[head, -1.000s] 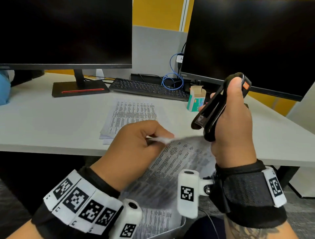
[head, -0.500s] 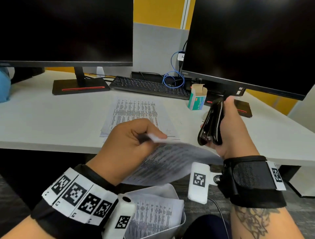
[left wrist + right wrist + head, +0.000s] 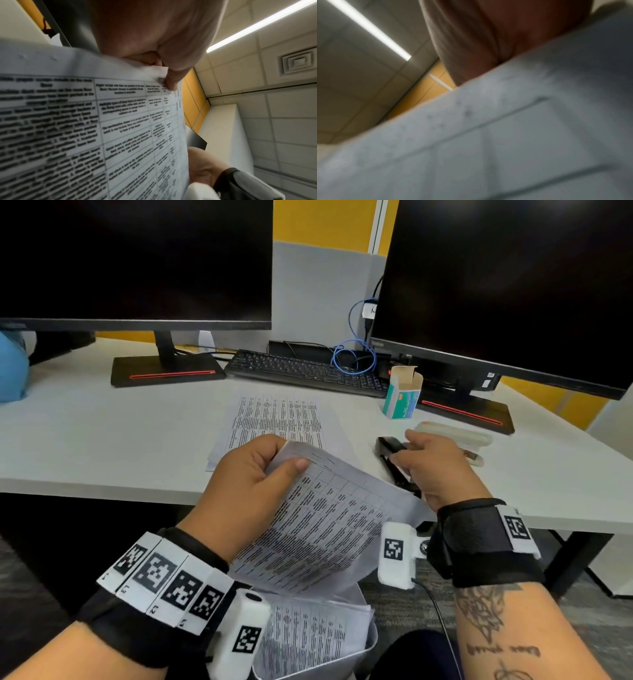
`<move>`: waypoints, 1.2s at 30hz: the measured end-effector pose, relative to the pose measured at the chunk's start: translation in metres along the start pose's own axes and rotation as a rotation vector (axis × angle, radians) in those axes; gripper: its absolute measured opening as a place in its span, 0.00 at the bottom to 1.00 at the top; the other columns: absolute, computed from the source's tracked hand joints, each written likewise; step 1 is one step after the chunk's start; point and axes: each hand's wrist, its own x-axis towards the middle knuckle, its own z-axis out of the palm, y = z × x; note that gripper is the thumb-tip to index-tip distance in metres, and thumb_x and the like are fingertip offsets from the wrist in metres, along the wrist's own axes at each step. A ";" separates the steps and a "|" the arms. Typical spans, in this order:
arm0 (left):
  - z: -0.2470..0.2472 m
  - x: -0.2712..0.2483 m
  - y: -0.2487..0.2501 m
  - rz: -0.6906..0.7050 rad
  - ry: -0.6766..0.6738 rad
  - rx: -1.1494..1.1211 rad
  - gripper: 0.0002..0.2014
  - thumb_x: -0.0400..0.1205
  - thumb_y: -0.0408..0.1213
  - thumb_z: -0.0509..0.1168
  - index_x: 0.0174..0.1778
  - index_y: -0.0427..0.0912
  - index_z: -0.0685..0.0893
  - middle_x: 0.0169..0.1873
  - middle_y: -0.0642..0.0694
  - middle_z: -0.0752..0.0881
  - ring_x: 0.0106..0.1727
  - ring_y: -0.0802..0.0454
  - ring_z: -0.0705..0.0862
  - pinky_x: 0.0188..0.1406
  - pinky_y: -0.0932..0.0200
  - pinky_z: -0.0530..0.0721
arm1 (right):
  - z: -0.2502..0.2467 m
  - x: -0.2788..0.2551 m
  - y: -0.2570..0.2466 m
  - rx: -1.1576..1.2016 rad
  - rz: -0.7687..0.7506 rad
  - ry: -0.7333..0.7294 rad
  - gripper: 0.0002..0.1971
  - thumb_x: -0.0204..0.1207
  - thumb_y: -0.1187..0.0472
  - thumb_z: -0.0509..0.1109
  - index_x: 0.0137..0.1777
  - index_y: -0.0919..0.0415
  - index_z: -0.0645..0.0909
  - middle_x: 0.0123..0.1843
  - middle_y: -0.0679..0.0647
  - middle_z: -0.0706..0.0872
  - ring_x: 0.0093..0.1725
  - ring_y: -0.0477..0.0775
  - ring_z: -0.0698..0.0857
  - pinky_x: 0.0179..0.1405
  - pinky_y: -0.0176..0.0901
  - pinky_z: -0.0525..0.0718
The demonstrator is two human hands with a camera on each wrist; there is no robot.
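My left hand [image 3: 284, 457] pinches the top corner of a printed, table-filled set of sheets [image 3: 329, 518] between thumb and curled fingers, holding it tilted above my lap. The left wrist view shows the thumb [image 3: 171, 81] pressed on the sheets [image 3: 85, 121] near two staple marks. My right hand [image 3: 421, 453] lies over a black stapler [image 3: 394, 453] that rests on the white desk [image 3: 102, 440], fingers curled round it. In the right wrist view only my palm [image 3: 488, 33] and blurred paper [image 3: 505, 135] show.
A stack of printed pages [image 3: 277, 416] lies mid-desk. A green staple box [image 3: 402, 397] and a pale stapler [image 3: 455, 434] sit right of it. A keyboard [image 3: 308, 371] and two dark monitors stand behind. A grey bin [image 3: 370, 648] holding papers is below.
My right hand came down from mid-air and set the black stapler on the desk. My left hand turned the sheets so the printed face is up.
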 end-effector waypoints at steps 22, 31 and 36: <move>-0.025 -0.005 -0.010 0.056 -0.450 0.663 0.09 0.77 0.45 0.72 0.34 0.55 0.79 0.29 0.56 0.83 0.31 0.64 0.79 0.32 0.61 0.75 | 0.006 -0.061 -0.009 -0.850 -0.271 -0.510 0.09 0.76 0.64 0.72 0.50 0.50 0.90 0.45 0.51 0.90 0.46 0.51 0.87 0.40 0.37 0.78; -0.003 -0.010 -0.033 0.110 -0.583 0.965 0.09 0.83 0.38 0.60 0.51 0.59 0.80 0.35 0.60 0.75 0.41 0.57 0.74 0.31 0.62 0.65 | 0.025 -0.060 0.014 -0.989 -0.287 -0.568 0.12 0.78 0.67 0.68 0.51 0.52 0.90 0.53 0.49 0.88 0.48 0.49 0.82 0.38 0.35 0.71; -0.007 -0.008 -0.037 0.141 -0.482 1.025 0.08 0.82 0.38 0.59 0.46 0.59 0.78 0.34 0.57 0.75 0.41 0.53 0.76 0.36 0.58 0.72 | 0.034 -0.059 0.015 -0.981 -0.299 -0.591 0.14 0.78 0.68 0.67 0.54 0.51 0.90 0.54 0.51 0.88 0.53 0.54 0.85 0.45 0.37 0.73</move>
